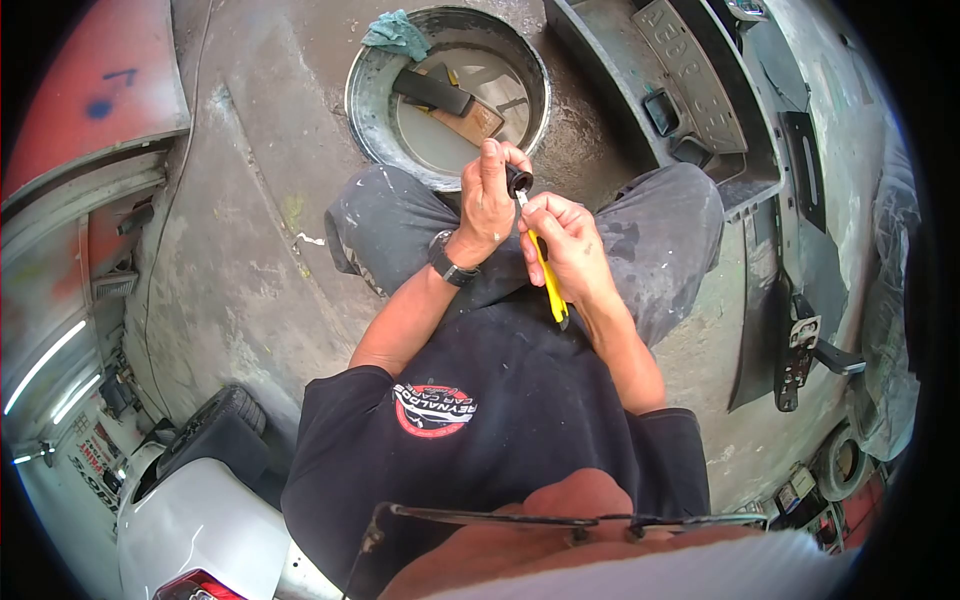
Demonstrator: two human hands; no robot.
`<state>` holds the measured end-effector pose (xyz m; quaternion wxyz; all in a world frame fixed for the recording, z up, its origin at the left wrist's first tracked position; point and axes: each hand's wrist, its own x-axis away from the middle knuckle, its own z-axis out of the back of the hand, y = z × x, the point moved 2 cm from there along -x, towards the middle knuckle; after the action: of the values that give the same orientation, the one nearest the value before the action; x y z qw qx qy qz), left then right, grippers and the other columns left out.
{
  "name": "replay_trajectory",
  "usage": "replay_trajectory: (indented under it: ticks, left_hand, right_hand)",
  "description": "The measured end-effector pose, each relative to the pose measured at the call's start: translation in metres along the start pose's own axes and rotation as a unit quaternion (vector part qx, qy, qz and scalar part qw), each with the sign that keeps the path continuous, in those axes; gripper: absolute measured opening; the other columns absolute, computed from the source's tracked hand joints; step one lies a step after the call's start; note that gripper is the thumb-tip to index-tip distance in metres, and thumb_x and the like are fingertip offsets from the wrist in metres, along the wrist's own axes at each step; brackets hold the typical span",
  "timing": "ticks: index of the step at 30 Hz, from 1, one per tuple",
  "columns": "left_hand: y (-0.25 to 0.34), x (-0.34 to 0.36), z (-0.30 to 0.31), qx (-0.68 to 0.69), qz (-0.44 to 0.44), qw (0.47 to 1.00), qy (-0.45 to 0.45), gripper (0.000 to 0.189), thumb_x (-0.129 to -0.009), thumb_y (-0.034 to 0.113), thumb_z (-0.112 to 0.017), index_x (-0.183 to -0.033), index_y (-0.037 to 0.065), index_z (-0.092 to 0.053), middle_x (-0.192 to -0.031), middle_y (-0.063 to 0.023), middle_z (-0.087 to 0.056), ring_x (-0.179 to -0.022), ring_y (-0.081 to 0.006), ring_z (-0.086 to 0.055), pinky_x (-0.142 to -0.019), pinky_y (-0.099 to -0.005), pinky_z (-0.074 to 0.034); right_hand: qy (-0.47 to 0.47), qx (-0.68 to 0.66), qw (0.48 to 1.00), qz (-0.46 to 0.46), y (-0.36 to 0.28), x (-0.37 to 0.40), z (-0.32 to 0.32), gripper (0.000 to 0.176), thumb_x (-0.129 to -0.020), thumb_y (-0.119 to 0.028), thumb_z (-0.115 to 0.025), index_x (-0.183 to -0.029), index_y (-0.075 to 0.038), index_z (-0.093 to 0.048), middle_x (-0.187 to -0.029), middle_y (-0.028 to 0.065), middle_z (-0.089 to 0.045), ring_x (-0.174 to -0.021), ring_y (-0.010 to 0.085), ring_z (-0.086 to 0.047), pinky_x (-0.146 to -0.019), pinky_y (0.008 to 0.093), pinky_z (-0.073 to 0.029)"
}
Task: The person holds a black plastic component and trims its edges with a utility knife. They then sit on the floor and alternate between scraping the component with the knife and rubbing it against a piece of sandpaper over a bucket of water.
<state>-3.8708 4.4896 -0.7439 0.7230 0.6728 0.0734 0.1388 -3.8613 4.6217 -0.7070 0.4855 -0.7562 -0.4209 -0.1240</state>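
My left hand (486,205), with a watch on its wrist, is closed around a small black hollow cylindrical part (518,181). In my right hand (567,248) is a yellow utility knife (551,280), its blade end up against the rim of the black part. Both hands meet above my lap, between my bent knees. Just beyond them stands a round metal basin (365,140) with cloudy water. A dark block (432,92) and a brown block (478,122) lie inside it, and a teal cloth (397,36) hangs over its rim.
To the right lies a large dark vehicle panel (690,75) with raised letters. More dark trim and a metal bracket (797,350) are beyond it. A red panel (95,95) stands at the left, a white car part (205,525) at the lower left. A cable (172,200) runs along the floor.
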Motion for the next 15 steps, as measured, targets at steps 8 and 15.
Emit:
replay_trajectory:
  ticks: [8,15]
  left_hand:
    - [-0.002,-0.004,0.002,0.125,0.124,0.984,-0.012,0.07,-0.107,0.057,-0.017,-0.072,0.007,-0.053,-0.065,0.0011,-0.047,-0.058,-0.0086,-0.041,-0.057,-0.0241,-0.035]
    - [-0.008,-0.004,0.001,0.112,0.095,0.989,-0.018,0.07,-0.107,0.057,-0.017,-0.073,0.007,-0.053,-0.063,0.0009,-0.047,-0.057,-0.0092,-0.042,-0.056,-0.0247,-0.037]
  right_hand:
    - [0.084,0.143,0.98,0.112,0.0,-0.002,0.003,0.019,-0.101,-0.019,-0.057,-0.089,-0.004,-0.059,-0.061,-0.001,-0.056,-0.045,0.0059,-0.05,-0.042,0.0218,-0.038]
    - [0.074,0.178,0.975,0.107,0.006,-0.004,-0.001,0.02,-0.103,-0.019,-0.055,-0.089,-0.004,-0.058,-0.063,0.0008,-0.057,-0.043,0.0072,-0.05,-0.042,0.0218,-0.039]
